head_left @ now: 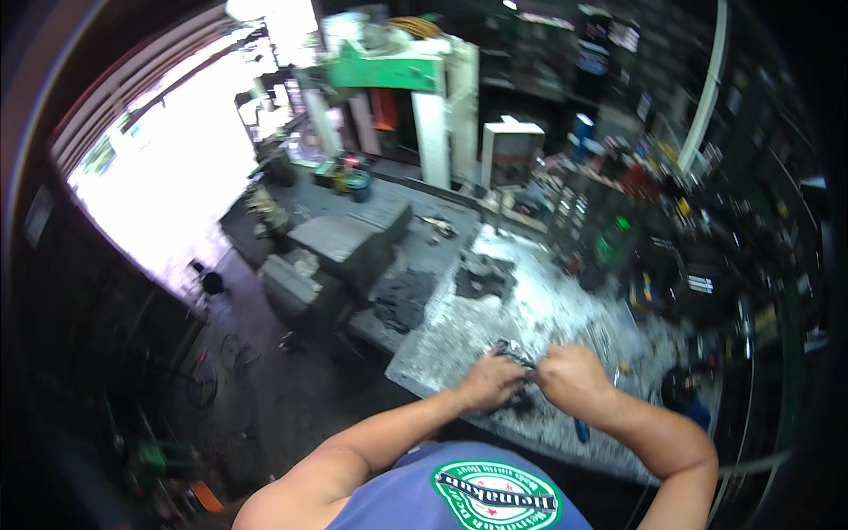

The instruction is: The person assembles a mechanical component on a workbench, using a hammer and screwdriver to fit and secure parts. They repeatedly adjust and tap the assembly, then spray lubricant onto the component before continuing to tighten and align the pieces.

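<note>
Above the front part of a worn, pale metal bench top (450, 340), both hands are close together. My left hand (493, 382) curls its fingers around a small dark metal part (505, 348), which juts out past the fingers. My right hand (572, 380) is closed in a fist right beside it, against the same spot. What the fist holds is hidden by its fingers. Near the bench's front edge, below my right hand, lies a tool with a blue handle (581, 430).
A blackened rag (484, 276) and a dark cloth (405, 299) lie beyond my hands. A bulky grey vise-like block (340, 243) stands to the left. Clutter with a green bottle (611, 240) fills the right. Behind rises a green-and-white frame (384, 72).
</note>
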The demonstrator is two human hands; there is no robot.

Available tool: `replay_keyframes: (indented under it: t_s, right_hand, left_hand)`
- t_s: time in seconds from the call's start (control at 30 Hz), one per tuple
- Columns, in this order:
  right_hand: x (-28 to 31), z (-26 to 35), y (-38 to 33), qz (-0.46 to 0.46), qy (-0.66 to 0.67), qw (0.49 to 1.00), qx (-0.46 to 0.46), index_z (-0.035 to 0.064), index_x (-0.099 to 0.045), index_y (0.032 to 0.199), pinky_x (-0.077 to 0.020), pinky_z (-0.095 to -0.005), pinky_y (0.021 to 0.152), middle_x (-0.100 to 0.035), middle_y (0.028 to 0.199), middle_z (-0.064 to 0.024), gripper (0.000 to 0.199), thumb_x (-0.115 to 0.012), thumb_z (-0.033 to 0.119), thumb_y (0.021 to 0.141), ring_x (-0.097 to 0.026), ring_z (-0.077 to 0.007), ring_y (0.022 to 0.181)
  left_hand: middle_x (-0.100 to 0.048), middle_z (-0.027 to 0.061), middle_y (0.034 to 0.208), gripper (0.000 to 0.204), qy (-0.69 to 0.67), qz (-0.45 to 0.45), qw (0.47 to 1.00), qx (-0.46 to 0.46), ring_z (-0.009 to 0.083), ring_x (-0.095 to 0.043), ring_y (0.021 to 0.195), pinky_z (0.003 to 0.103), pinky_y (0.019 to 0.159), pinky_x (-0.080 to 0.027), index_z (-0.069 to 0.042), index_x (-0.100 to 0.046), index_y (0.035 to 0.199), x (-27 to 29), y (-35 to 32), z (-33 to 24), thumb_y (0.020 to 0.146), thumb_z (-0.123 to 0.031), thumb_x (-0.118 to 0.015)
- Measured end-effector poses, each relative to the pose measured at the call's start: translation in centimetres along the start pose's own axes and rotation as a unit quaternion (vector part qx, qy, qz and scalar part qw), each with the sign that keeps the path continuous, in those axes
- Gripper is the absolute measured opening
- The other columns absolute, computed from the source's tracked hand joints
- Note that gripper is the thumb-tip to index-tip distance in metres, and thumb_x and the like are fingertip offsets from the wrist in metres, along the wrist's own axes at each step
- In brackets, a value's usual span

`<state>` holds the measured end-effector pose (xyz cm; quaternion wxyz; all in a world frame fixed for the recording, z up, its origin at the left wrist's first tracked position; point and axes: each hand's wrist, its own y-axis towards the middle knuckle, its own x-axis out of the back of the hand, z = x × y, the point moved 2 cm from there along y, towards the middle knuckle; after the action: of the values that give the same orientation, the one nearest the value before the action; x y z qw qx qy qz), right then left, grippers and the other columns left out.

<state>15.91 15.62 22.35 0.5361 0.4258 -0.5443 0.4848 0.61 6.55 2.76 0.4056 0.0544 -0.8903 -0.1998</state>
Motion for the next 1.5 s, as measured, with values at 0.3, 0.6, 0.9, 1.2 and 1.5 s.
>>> replay_keyframes:
  t_s: [0.3,0.6,0.9,1.2,1.5]
  right_hand:
    - [-8.8,-3.0,-2.5,-0.051,0.386,0.921,0.002,0.0075,-0.061,0.151,-0.0492,-0.0451,0.117,-0.065,0.145,-0.0234,0.055,-0.078,0.015,0.098,-0.065,-0.0373,0.134]
    - [-14.3,-0.6,-1.5,-0.359,0.352,0.855,-0.125,0.0033,-0.078,0.093,-0.0545,-0.0429,0.079,-0.076,0.088,-0.0144,0.01,-0.085,0.009,0.088,-0.071,-0.0332,0.085]
    - [-13.6,-0.8,-2.0,-0.293,0.45,0.839,-0.086,0.001,-0.081,0.109,-0.0582,-0.0396,0.093,-0.08,0.106,-0.0142,0.017,-0.082,0.003,0.091,-0.076,-0.0294,0.103]
    - [-16.2,-0.9,-1.0,-0.321,0.495,0.788,-0.179,0.001,-0.076,0.101,-0.0571,-0.0376,0.085,-0.074,0.091,-0.0076,0.026,-0.093,0.003,0.081,-0.072,-0.0213,0.091]
    - [-8.4,-2.6,-2.3,-0.469,0.312,0.804,-0.19,0.0019,-0.02,0.173,-0.0384,-0.0485,0.125,-0.047,0.161,-0.0217,0.103,-0.078,0.007,0.088,-0.058,-0.0354,0.138]
  left_hand:
    - [-0.076,0.0109,0.116,0.024,-0.011,0.002,1.0,-0.019,0.0302,-0.07,0.119,0.06,0.126,-0.037,-0.012,-0.076,0.12,-0.6,-0.4,0.2,0.099,-0.021,-0.073]
    - [-0.076,0.0134,0.109,0.03,-0.116,-0.008,0.989,0.095,0.0365,-0.071,0.111,0.055,0.121,-0.046,-0.011,-0.074,0.118,0.0,0.0,0.0,0.091,-0.021,-0.082]
    - [-0.075,0.0109,0.129,0.029,-0.052,0.015,0.998,-0.029,0.0332,-0.069,0.127,0.056,0.123,-0.043,-0.009,-0.075,0.122,-0.6,-0.5,0.2,0.094,-0.017,-0.079]
    - [-0.076,0.0127,0.127,0.037,-0.088,0.044,0.995,0.023,0.0313,-0.07,0.126,0.056,0.126,-0.039,-0.009,-0.075,0.129,-0.8,-0.5,1.3,0.096,-0.024,-0.077]
    - [-0.075,0.0125,0.122,0.028,-0.081,0.012,0.997,-0.002,0.0336,-0.067,0.121,0.048,0.111,-0.048,-0.011,-0.078,0.122,-0.4,-0.4,0.8,0.098,-0.024,-0.072]
